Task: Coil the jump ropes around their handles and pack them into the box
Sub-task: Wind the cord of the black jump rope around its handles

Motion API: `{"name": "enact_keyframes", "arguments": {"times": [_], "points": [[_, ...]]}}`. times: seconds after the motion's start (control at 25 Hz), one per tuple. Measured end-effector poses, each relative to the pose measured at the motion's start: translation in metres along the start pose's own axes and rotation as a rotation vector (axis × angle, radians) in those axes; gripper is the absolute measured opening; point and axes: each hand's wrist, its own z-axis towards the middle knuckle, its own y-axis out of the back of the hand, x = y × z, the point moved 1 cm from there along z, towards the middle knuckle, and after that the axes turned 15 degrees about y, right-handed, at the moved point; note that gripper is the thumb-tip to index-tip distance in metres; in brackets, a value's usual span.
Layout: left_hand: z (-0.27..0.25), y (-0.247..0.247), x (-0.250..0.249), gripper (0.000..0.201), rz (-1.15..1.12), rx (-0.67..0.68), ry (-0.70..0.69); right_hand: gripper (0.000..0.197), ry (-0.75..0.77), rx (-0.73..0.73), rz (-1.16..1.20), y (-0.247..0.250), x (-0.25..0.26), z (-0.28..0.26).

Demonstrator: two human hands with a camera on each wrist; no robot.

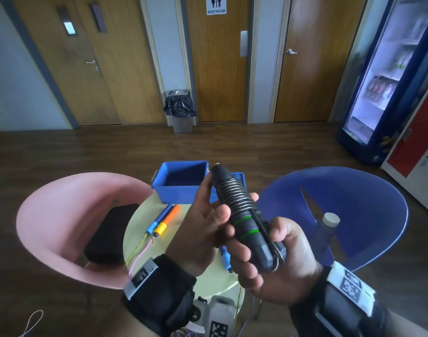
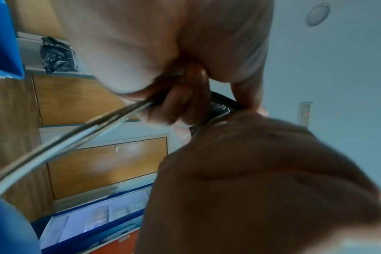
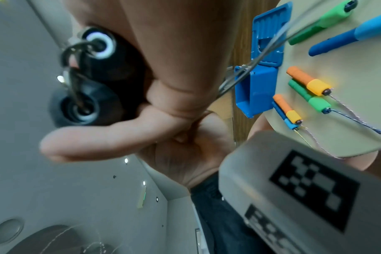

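Hands both raised above the round table [image 1: 135, 227], palms turned inward. Left hand [image 1: 203, 229] cups the black handles [image 1: 242, 215] from the left, fingers curled behind the coiled section, thumb across the front. Right hand [image 1: 276, 259] grips the near end of the same handles, fingers wrapped under, thumb on top beside the cable loop. Handles are held as a pair side by side, long axis running from near-right to far-left, far end tilted up toward the blue box [image 1: 183, 183]. Grey cable [image 1: 235, 193] is wound in tight turns around the middle; green rings sit nearer the right hand. Right wrist view shows both handle end caps [image 3: 98, 44] facing the camera with cable coming out. Left wrist view is blurry; a loose length of cable [image 2: 65, 137] seems to run off from the fingers. Box sits open on the far edge of the table. Orange and blue handles [image 1: 164, 220] lie on the table near-left of the box, thin cords trailing nearer.
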Motion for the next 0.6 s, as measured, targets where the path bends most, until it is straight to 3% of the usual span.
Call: {"name": "enact_keyframes", "arguments": {"times": [0.08,0.16,0.28,0.36,0.48,0.6], "points": [[-0.004,0.000,-0.001,0.096,-0.033,0.092,0.028,0.047,-0.003,-0.011,-0.024,0.008,0.003,-0.003],[-0.005,0.003,-0.003,0.093,-0.083,0.103,0.046,0.048,-0.039,-0.077,-0.114,0.015,0.007,-0.003],[-0.003,0.011,-0.001,0.099,0.000,-0.079,0.031,0.046,-0.137,-0.241,-0.387,0.026,0.014,0.000],[0.000,0.012,0.002,0.095,0.136,-0.245,-0.023,0.048,-0.079,-0.361,-0.708,0.026,0.018,0.000],[0.004,0.013,0.010,0.099,0.281,-0.474,-0.044,0.027,-0.042,-0.240,-1.197,0.011,0.015,0.004],[0.007,0.016,0.010,0.095,0.321,-0.563,-0.025,0.025,-0.048,-0.300,-1.253,0.010,0.007,0.005]]}}
